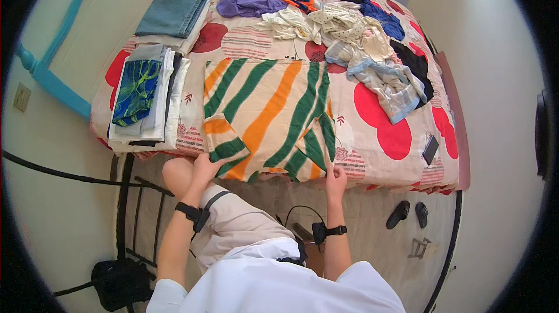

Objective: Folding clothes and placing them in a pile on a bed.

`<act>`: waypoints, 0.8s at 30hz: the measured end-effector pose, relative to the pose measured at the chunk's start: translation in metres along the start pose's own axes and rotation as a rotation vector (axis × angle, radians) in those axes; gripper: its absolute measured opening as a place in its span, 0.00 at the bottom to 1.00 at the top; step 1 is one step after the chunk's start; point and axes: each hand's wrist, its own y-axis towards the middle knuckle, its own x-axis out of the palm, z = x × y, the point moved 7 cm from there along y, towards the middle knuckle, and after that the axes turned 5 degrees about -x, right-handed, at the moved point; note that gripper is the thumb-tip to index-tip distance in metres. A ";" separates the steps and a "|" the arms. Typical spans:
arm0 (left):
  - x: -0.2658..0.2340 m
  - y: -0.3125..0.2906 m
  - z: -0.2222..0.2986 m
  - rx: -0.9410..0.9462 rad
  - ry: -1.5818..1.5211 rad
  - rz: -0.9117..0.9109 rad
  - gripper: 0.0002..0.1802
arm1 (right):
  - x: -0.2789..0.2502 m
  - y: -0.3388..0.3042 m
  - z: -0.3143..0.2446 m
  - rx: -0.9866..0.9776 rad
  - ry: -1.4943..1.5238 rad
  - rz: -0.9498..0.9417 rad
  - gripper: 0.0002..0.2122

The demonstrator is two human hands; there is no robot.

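Observation:
A cream shirt [273, 109] with green and orange stripes lies spread on the bed, its short sleeves folded inward over the body. At its near left corner, my left hand [207, 167] is closed on the cloth. My right hand [336, 178] pinches the near right corner. Between the hands, the shirt's near edge hangs slightly over the side of the bed and looks a little uneven. Left of the shirt stands a stack of folded clothes [174, 98] with a blue-green patterned piece [138, 92] on top.
Folded jeans [174, 9] top another pile behind that stack. Loose clothes lie heaped across the far right of the bed, among them a purple garment [250, 3] and a pale blue-white one [390, 89]. A dark phone [431, 149] rests near the right edge. Black slippers [398, 214] are on the floor.

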 end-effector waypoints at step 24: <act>-0.022 -0.025 0.042 0.663 0.184 0.067 0.15 | -0.016 -0.010 -0.085 -1.091 -0.631 -0.177 0.25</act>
